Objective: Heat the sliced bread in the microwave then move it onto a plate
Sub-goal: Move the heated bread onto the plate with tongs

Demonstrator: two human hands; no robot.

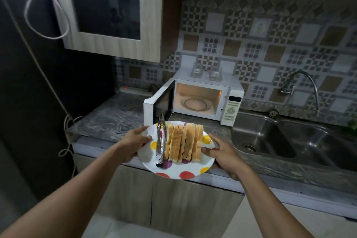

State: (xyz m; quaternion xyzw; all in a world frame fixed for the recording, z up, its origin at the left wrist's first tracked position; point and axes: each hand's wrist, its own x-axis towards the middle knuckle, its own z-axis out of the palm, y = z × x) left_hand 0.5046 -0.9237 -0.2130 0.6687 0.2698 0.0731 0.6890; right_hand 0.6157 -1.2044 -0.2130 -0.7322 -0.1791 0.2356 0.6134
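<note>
Head view: both the left hand (135, 141) and right hand (222, 154) hold a plate (185, 170) of bread (183, 143) before the open, empty microwave (197, 100); heating probably remains.

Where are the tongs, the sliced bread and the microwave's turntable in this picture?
tongs (160, 141): head view, on the middle of the metal arms, lying on the plate.
sliced bread (184, 142): head view, on the crust tops, mid-row.
turntable (196, 104): head view, on the glass disc inside the open microwave.

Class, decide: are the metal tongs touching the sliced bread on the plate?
Cannot tell. In the head view the tongs lie right beside the sliced bread on the plate, but no clear gap or contact shows.
</note>
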